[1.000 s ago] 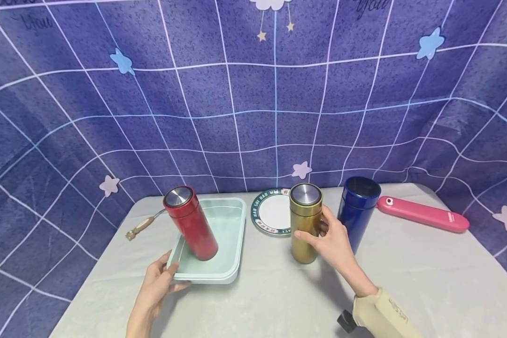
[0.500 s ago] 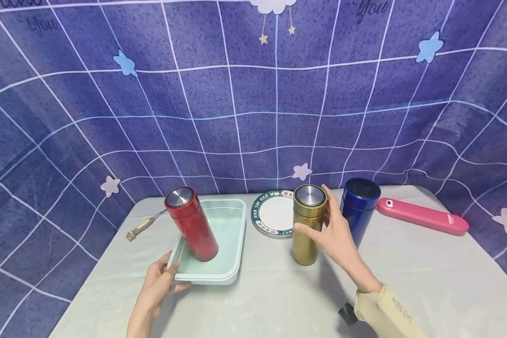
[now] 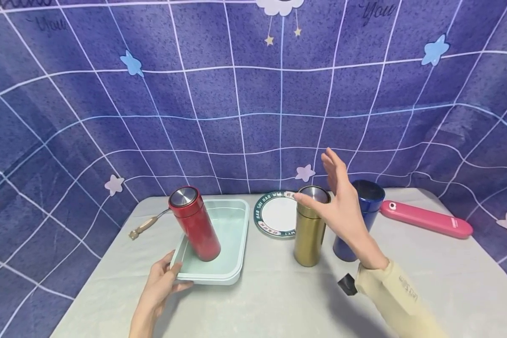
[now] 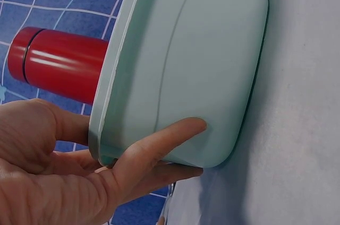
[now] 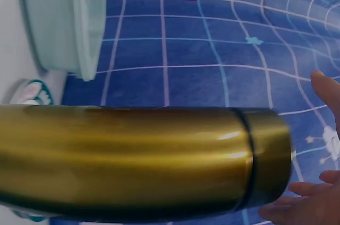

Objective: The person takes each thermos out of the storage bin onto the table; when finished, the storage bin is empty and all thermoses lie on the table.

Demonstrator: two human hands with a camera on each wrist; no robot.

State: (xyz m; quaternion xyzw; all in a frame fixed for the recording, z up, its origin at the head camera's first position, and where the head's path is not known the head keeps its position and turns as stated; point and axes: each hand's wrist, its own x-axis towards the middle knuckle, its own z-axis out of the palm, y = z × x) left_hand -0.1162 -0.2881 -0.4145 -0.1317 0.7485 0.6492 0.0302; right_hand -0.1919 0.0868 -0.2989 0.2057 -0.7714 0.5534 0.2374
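My left hand (image 3: 158, 284) grips the near left corner of a pale green plastic tray (image 3: 207, 277), thumb at the rim and fingers along the outer wall (image 4: 196, 66). A red thermos flask (image 3: 198, 232) with a steel-topped lid leans to the left inside that tray. On the right, a gold thermos flask (image 3: 308, 241) stands upright on the table. My right hand (image 3: 346, 211) is beside and above its lid, fingers spread and holding nothing; in the right wrist view, fingers (image 5: 308, 204) show past the gold flask's lid end. Partly hidden behind this hand is a dark blue flask (image 3: 345, 249).
A white plate (image 3: 278, 213) with a green lettered rim lies behind the gold flask. At the far right is a long pink case (image 3: 426, 219) with an eye on it. A wooden-handled tool (image 3: 143, 226) lies left of the tray. A blue gridded curtain (image 3: 253, 131) hangs behind.
My right hand has let go of the gold flask and risen up and to the right, its fingers spreading. My left hand stays on the tray, and the flasks stand where they were.
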